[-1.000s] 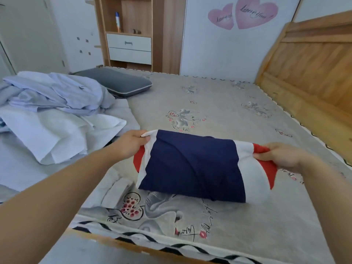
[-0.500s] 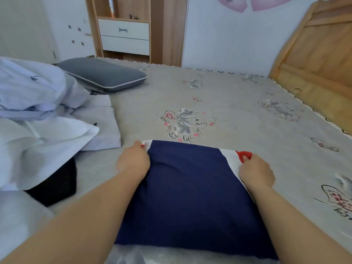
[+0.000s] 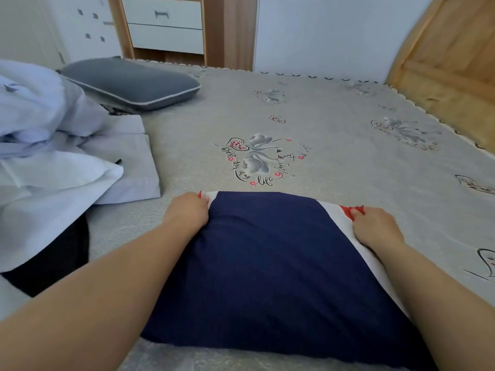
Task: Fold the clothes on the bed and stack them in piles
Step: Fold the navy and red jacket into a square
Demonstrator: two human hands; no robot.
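On the near side of the bed (image 3: 334, 162), a navy garment (image 3: 267, 263) with white and red edging lies flat on the grey printed cover, between the person's 2 arms. The left hand (image 3: 187, 210) grips its far left corner, fingers curled into the cloth. The right hand (image 3: 375, 227) pinches the far right corner where the red trim shows, knuckles resting on the white strip. To the left sits a heap of pale blue and white clothes (image 3: 51, 145), unfolded, with a black piece (image 3: 53, 261) under its near edge. A grey pillow (image 3: 128, 83) lies beyond the heap, near the wooden drawer unit (image 3: 166, 28). The wooden headboard (image 3: 450, 57) stands at the right.
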